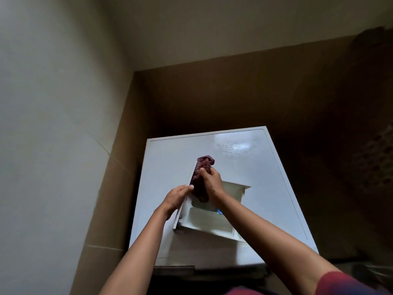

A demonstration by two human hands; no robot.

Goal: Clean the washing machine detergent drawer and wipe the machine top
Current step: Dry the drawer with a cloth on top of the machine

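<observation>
On the white washing machine top (pixel 261 188) we find the detergent drawer (pixel 209 220) pulled out and lying there, turned at an angle, its open compartments facing up and its flat front panel (pixel 184 201) standing on edge at the left. The left hand (pixel 177 198) holds that panel from the outer side, fingers curled over its rim and thumb tip at the edge. The right hand (pixel 212 182) reaches across the drawer and grips a dark red cloth (pixel 201 173), bunched between thumb and curled fingers. The cloth lies against the inner face of the panel, with its top poking above the panel's far end and its lower part hanging down into the drawer. Just below the right wrist we make out a small blue part (pixel 219 211) inside a compartment; what it is we cannot tell. A bright glare (pixel 234 145) sits on the far part of the top. Brown cardboard (pixel 212 99) stands behind and beside the machine, a pale wall (pixel 53 103) rises on the left, and a red sleeve (pixel 344 282) shows at the lower right.
</observation>
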